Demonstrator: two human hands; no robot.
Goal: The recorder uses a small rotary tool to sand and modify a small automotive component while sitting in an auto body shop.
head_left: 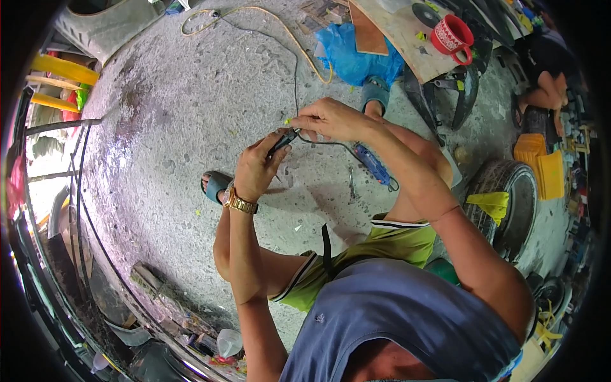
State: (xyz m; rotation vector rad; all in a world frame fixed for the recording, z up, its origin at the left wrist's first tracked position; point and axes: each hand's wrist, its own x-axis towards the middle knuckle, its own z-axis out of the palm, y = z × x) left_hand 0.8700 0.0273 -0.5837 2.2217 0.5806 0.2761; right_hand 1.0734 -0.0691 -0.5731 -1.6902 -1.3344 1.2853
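Observation:
My left hand [256, 167], with a gold watch on its wrist, is wrapped round a slim black handpiece [280, 144] held above the floor. My right hand [329, 120] is closed in a pinch at the handpiece's upper end; whatever lies between those fingertips is too small to make out. A thin dark cable [328, 142] runs from by the hands to a blue power tool body [373, 164], lying on the concrete below my right forearm. Near that tool a small metal wrench-like piece [352, 184] rests on the floor.
A red patterned mug [452, 37] stands on a board at the far right, beside a blue plastic bag [347, 51]. A yellow cord [280, 22] loops across the floor ahead. To my right lies a tire [519, 197] with a yellow cloth [490, 205]. Another person [547, 63] sits farther right.

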